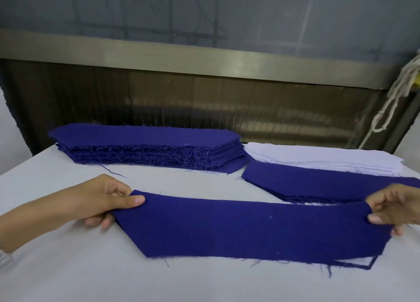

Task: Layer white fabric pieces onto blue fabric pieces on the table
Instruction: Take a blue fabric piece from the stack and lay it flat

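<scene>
Item 1. Blue fabric piece (pixel 250 229): a long strip with slanted ends, stretched across the near part of the table (pixel 68 267) between 2 hands. Its near edge appears to lie on the surface. Under its right corner a white sliver (pixel 354 261) and a thin blue edge peek out, so it looks to sit over an already layered set.

Item 2. Left hand (pixel 100 201): pinching the strip's left end, thumb on top, fingers tucked beneath.

Item 3. Right hand (pixel 393 208): pinching the right end the same way, thumb over the edge, fingertips below.

Item 4. Tall blue stack (pixel 147 147): far left of the table, many cut pieces, edges shedding threads.

Item 5. White stack (pixel 318 158): far right, just beside the tall blue stack.

Item 6. Low blue pile (pixel 329 183): in front of the white stack, its far edge overlapping it.

Item 7. Pale cord (pixel 391 101): hanging at the right wall, apart from the work.

Handling note: from where I stand the cloth looks light and limp, sagging between the grips, with raw edges that fray. I judge it best held at both ends, as now, kept lightly taut so it lands flat; a 1-handed hold would likely let it fold or skew.
</scene>
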Tool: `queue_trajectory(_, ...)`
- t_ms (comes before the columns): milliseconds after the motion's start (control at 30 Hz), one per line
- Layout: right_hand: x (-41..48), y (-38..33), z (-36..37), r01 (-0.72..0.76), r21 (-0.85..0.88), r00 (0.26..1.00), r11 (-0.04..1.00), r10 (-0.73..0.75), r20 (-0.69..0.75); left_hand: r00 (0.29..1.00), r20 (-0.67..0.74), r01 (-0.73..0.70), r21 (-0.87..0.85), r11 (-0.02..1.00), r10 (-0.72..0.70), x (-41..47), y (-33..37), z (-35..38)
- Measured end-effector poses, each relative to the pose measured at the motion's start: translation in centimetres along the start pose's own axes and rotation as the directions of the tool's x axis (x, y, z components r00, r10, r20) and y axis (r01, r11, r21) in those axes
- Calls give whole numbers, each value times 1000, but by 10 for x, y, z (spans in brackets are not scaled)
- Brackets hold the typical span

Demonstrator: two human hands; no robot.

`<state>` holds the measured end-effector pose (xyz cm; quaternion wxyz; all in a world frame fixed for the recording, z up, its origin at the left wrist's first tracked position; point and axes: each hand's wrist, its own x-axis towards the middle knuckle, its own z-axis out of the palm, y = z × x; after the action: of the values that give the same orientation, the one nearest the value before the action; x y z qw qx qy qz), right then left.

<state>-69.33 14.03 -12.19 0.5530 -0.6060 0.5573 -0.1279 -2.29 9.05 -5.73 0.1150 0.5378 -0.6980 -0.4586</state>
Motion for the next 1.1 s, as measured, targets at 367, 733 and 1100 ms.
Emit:
queue_trajectory(367, -8, -14, 17, -36, -77, 988, 996, 23, -155, 996, -75, 43, 41, 998, -40, 8, -7, 0)
queue_trajectory(733, 6, -8, 19, -63, -72, 992, 995, 55, -109, 998, 13, 59, -43, 997, -58, 8, -7, -6)
queue_trajectory(1100, -15, -14, 14, -138, -94, 970, 986, 115, -212, 984, -157, 92, 82, 992, -79, 0, -4, -2)
